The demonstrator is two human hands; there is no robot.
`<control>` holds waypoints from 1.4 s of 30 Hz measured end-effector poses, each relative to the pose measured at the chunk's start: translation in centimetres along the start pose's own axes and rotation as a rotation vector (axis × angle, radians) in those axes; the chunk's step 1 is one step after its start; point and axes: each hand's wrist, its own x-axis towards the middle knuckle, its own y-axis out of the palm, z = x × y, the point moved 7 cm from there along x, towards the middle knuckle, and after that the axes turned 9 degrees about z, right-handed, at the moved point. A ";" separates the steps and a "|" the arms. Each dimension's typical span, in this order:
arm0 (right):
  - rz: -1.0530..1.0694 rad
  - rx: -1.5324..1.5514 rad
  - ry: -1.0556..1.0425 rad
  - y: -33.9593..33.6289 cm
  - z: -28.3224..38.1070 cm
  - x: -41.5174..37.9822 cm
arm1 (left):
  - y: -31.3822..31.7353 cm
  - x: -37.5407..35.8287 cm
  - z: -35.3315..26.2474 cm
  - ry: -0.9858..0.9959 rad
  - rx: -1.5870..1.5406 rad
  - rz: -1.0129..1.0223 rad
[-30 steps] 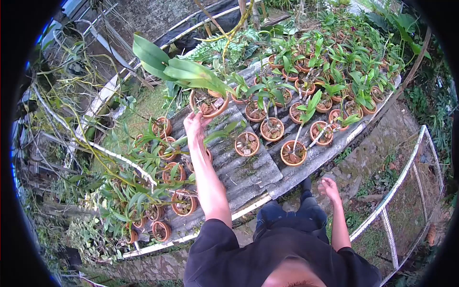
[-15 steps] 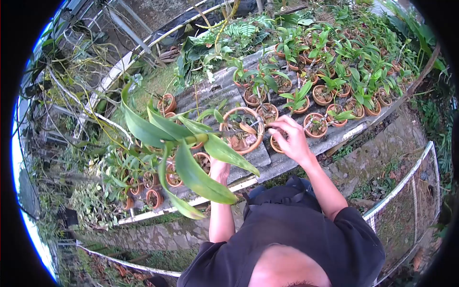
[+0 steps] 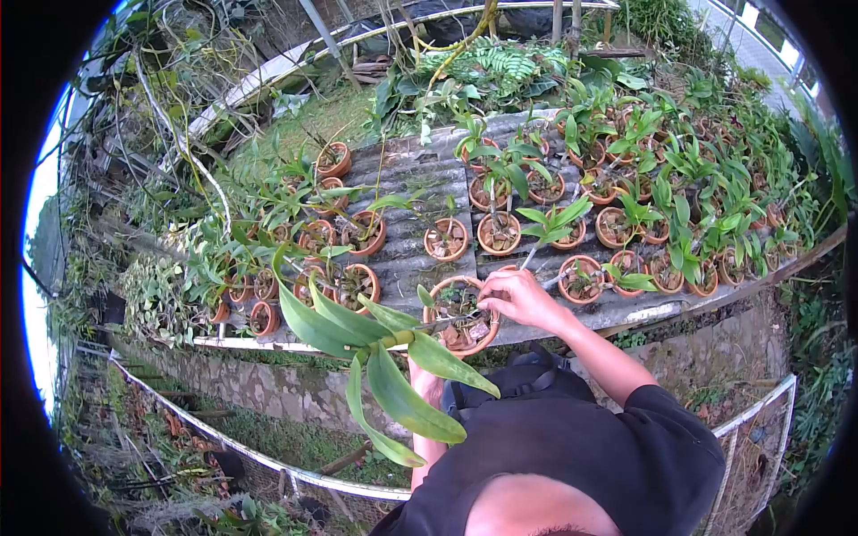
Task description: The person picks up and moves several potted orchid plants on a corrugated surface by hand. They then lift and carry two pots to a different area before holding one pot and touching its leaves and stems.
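The potted orchid with long broad green leaves [image 3: 384, 357] in a round terracotta clay pot [image 3: 462, 314] is held up in front of the person's chest, just off the near edge of the grey corrugated sheet bench [image 3: 407, 259]. The plant is tipped over to the left, so its leaves fan out and hang below the bench's near edge, and the pot's mouth faces the camera.

The right arm, in a short black sleeve, reaches forward from the shoulder with the elbow bent. The right hand [image 3: 517, 299] rests at the pot's upper right rim, fingers curled and pinched together on something inside the pot; what they pinch is too small to tell.

The left forearm rises straight up beneath the plant. The left hand [image 3: 429, 386] is mostly hidden behind the leaves and pot, apparently supporting the pot from below; how its fingers close cannot be made out.

Rows of small terracotta pots with green orchid plants [image 3: 626, 205] fill the bench's middle and far right.

No writing or labels are readable.
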 end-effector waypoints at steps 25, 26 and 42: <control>-0.070 0.620 0.385 3.8 -3.1 -2.3 | 6.3 -0.2 -7.3 -0.007 0.286 0.282; -0.162 0.688 0.417 4.4 -3.6 -3.5 | 5.9 -0.3 -7.2 -0.010 0.301 0.318; -0.402 0.685 0.365 5.1 0.2 -10.4 | 12.0 -4.0 -2.8 -0.043 -0.005 0.450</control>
